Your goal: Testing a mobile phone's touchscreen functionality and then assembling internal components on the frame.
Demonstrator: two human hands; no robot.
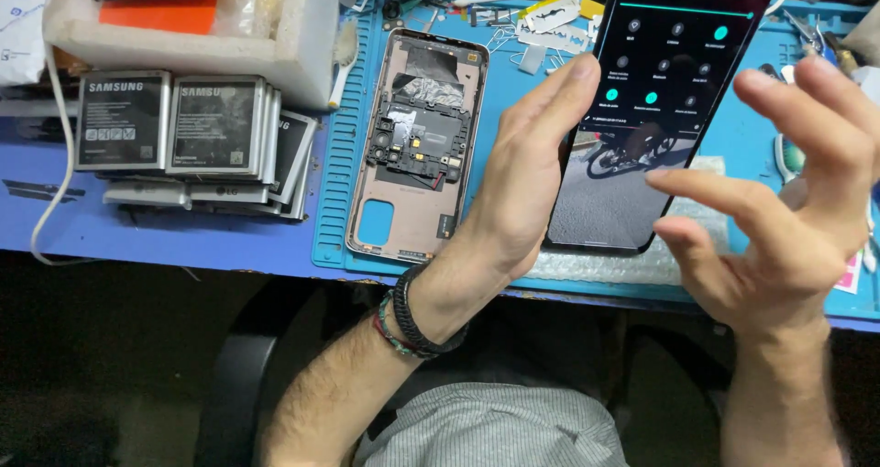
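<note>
Black phone (655, 109) held by left hand (527, 169); right hand (788, 219) spread wide, empty | grey-labelled batteries (174, 128) left

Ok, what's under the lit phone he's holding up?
Under the phone, held by the left hand, lies a bubble-wrap sheet on the blue work mat. The phone covers most of it.

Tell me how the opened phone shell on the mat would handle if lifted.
The phone shell looks thin and hollow, so probably light and slightly flexible. Its exposed board and foil suggest it is fragile; grip the edges. Lying flat on the blue mat, it should slide, not roll.
</note>
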